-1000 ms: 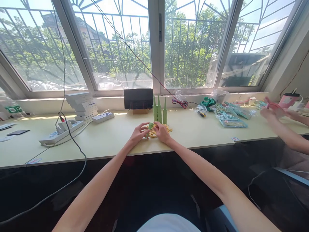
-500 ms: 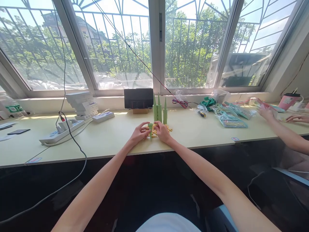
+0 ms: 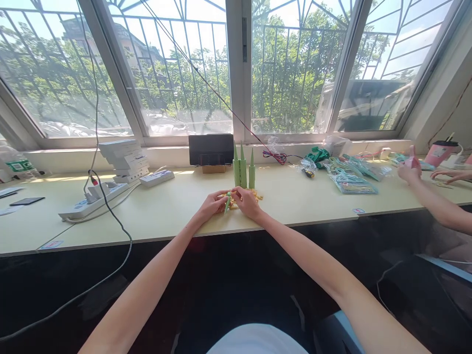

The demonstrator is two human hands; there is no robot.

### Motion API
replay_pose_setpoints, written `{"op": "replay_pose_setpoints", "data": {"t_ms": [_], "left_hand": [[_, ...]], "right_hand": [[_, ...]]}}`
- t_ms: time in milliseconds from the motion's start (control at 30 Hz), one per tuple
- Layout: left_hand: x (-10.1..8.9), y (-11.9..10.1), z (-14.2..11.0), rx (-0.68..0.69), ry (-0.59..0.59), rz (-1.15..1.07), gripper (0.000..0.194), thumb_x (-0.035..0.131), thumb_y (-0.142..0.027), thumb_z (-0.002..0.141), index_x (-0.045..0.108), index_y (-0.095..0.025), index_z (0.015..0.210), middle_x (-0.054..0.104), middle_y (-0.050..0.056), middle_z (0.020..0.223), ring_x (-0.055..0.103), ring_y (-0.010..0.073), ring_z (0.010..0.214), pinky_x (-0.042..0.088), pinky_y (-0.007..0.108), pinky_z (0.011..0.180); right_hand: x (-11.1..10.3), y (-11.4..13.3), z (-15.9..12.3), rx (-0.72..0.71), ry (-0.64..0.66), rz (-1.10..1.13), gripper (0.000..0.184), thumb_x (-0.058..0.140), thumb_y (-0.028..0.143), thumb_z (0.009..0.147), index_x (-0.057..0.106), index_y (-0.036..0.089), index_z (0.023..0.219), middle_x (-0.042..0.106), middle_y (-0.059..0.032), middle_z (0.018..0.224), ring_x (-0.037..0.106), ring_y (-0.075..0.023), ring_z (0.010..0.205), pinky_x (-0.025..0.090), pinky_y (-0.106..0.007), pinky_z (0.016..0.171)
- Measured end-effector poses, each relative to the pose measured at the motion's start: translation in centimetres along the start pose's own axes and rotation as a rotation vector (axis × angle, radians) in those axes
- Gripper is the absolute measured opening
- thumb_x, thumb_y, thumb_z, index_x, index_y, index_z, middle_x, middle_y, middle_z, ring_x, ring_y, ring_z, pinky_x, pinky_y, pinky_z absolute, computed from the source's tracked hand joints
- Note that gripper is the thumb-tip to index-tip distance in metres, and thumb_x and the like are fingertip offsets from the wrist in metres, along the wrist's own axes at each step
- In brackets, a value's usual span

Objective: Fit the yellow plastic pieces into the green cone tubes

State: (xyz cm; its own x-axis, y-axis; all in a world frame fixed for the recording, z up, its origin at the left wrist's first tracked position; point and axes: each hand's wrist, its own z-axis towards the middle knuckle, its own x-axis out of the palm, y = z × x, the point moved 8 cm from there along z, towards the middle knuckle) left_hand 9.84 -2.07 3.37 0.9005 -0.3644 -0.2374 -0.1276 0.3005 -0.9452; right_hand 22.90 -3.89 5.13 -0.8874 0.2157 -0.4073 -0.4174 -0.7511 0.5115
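Note:
Above the near part of the table, a small green pointed piece [image 3: 227,202] slants with its tip down and slightly left. My left hand [image 3: 212,205] is closed with thumb and fingers on its side. My right hand [image 3: 248,202] is pinched at its upper end; the fingers hide most of that end. Beneath and behind my hands lies a loose pile of small yellow pieces [image 3: 258,197], partly covered. Just beyond it several taller green pointed pieces [image 3: 241,169] stand upright in a group.
A dark tablet [image 3: 211,149] leans on a brown stand at the back. To the left are a power strip [image 3: 92,201] with cables and stacked white boxes [image 3: 127,160]. On the right lie bagged cords [image 3: 352,182], a yellow-black tool [image 3: 308,173], and a co-worker's hands [image 3: 411,169] holding something pink.
The green piece has tipped from upright to slanting, its lower tip swinging left. My right fingers have shifted slightly left over its upper end. The co-worker's pink item has turned upright.

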Motion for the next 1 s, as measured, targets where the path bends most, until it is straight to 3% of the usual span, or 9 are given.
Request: {"op": "replay_pose_setpoints", "data": {"t_ms": [133, 267, 400, 667, 1000], "left_hand": [[0.0, 0.0, 0.0, -0.004, 0.008, 0.055, 0.057, 0.067, -0.052, 0.079, 0.066, -0.013, 0.12, 0.063, 0.003, 0.068, 0.043, 0.0082, 0.047, 0.026, 0.021, 0.045], [0.1, -0.7, 0.1, 0.053, 0.002, 0.104, 0.05, 0.068, -0.052, 0.077, 0.073, -0.013, 0.108, 0.071, 0.007, 0.08, 0.057, 0.0147, 0.061, 0.038, 0.023, 0.052], [0.1, -1.0, 0.2, 0.077, -0.005, 0.095, 0.046, 0.07, -0.051, 0.075, 0.076, -0.013, 0.1, 0.071, 0.007, 0.074, 0.062, 0.0195, 0.066, 0.044, 0.026, 0.056], [0.0, -0.8, 0.1, 0.076, 0.0, 0.112, 0.051, 0.069, -0.051, 0.078, 0.073, -0.014, 0.113, 0.074, 0.01, 0.091, 0.065, 0.0209, 0.076, 0.048, 0.027, 0.064], [0.1, -0.6, 0.0, 0.061, 0.023, 0.092, 0.062, 0.071, -0.057, 0.075, 0.068, -0.012, 0.119, 0.076, 0.011, 0.087, 0.066, 0.0205, 0.073, 0.048, 0.028, 0.065]], "right_hand": [[0.2, 0.9, -0.1, -0.071, 0.023, -0.013, 0.028, 0.047, 0.037, 0.099, 0.061, 0.018, 0.084, 0.063, -0.0015, 0.074, 0.055, -0.0137, 0.066, 0.04, -0.024, 0.066], [0.5, 1.3, -0.2, -0.097, 0.062, 0.004, 0.025, 0.048, 0.035, 0.099, 0.061, 0.018, 0.086, 0.064, -0.0022, 0.078, 0.056, -0.0141, 0.07, 0.042, -0.024, 0.069], [0.9, 1.3, -0.2, -0.058, 0.102, -0.023, 0.02, 0.049, 0.033, 0.098, 0.062, 0.019, 0.092, 0.066, -0.0024, 0.08, 0.058, -0.0149, 0.071, 0.043, -0.025, 0.072], [0.8, 1.3, -0.3, -0.069, 0.096, -0.009, 0.02, 0.048, 0.027, 0.097, 0.062, 0.019, 0.085, 0.066, -0.0032, 0.083, 0.058, -0.0149, 0.074, 0.043, -0.026, 0.073], [1.0, 1.2, -0.3, -0.088, 0.075, -0.004, 0.019, 0.049, 0.026, 0.096, 0.056, 0.019, 0.079, 0.066, -0.0018, 0.077, 0.058, -0.0148, 0.071, 0.042, -0.026, 0.071]]}}
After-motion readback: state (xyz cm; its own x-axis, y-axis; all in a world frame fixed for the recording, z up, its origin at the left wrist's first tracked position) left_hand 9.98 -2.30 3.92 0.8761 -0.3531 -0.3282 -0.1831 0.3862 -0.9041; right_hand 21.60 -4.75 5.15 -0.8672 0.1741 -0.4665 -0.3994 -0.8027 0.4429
